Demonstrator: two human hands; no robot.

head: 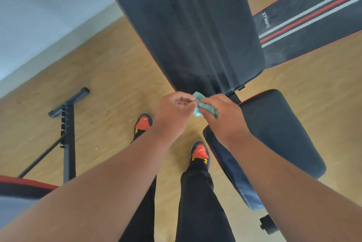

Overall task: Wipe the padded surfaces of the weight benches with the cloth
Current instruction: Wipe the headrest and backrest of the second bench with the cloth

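A small teal cloth (199,102) is bunched between both hands, just in front of the lower edge of a long black backrest pad (192,32). My left hand (174,112) pinches the cloth's left edge with its fingertips. My right hand (225,118) is closed around the rest of the cloth. A black seat pad (278,136) with red piping lies below my right hand. A second bench pad (317,12) with red and grey stripes stretches away at the upper right.
Another red-edged pad (21,187) shows at the lower left, next to a black metal bench frame (68,134). My feet in orange and black shoes (144,124) stand on the wooden floor (101,77). A white wall (39,10) runs along the upper left.
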